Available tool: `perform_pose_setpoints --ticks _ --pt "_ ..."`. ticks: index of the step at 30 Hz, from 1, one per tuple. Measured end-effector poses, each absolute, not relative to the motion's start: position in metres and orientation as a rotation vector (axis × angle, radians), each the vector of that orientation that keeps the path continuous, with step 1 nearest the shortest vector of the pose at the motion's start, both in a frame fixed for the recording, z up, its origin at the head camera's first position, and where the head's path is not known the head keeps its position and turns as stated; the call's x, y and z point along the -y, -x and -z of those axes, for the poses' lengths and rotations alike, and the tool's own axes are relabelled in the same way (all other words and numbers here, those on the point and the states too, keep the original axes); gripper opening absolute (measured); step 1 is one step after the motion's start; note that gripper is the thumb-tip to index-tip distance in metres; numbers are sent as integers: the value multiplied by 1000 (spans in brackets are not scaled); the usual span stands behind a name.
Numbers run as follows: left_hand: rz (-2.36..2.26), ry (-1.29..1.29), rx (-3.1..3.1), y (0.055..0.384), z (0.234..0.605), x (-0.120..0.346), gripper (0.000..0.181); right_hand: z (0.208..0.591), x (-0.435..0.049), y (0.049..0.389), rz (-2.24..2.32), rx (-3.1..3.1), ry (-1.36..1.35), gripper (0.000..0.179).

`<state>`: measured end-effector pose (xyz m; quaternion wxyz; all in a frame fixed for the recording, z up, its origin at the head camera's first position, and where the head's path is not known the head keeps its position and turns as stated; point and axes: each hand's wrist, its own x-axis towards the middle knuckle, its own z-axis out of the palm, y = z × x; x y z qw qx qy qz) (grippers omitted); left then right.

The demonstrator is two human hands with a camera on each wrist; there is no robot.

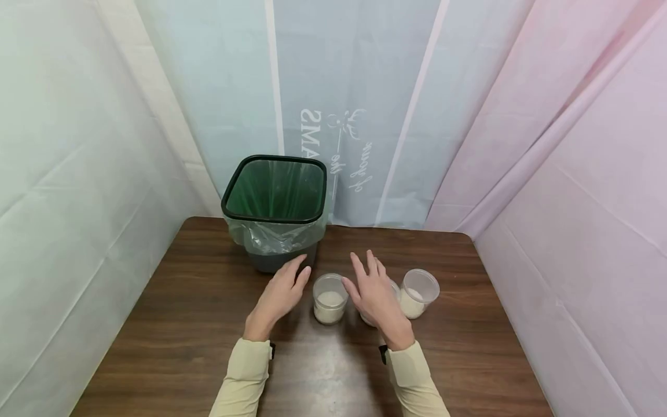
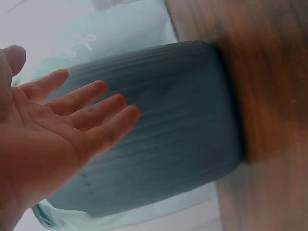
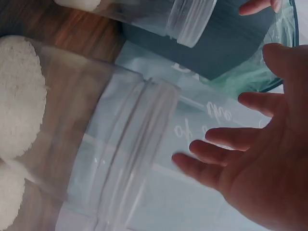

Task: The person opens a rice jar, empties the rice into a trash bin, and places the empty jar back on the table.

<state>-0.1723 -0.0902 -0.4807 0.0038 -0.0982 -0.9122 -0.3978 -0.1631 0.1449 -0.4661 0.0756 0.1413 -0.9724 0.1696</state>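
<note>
L hand (image 1: 278, 294) in front of bin (image 1: 271, 219) & R hand (image 1: 376, 295) nr 3 jars (image 1: 330, 311) front-right of bin, both wide, empty; prob. reach stage, next needing fingers curled round a jar.

Head view high, facing forward-down; wrist views close, sideways, sharing bin (image 2: 178, 120).

Jars (image 1: 330, 300) — smooth, glossy plastic
</note>
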Motion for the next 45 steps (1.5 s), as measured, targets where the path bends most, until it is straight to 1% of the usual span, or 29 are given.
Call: perform_pose_setpoints --ticks 5,12,17,21,25,33,38,45 --pt "1359 245 2833 175 492 95 55 469 -144 166 -565 2884 -472 58" --pt "1415 204 2716 181 504 94 44 473 -139 167 -647 2856 -560 56" --pt "1559 152 2616 185 515 91 35 476 -129 170 -592 2799 -661 52" --pt "1649 152 2588 186 523 87 31 480 -124 170 -555 2790 -689 50" --pt "1632 188 2590 183 531 87 33 482 -123 170 -544 2804 -700 50" --pt "1538 366 2693 177 547 88 40 492 -118 175 -536 2880 -693 52" --pt "1619 409 2852 170 550 90 48 498 -115 176 -550 2894 -702 54" --pt "1637 603 2881 167 558 91 60 504 -112 177 -516 2904 -737 54"
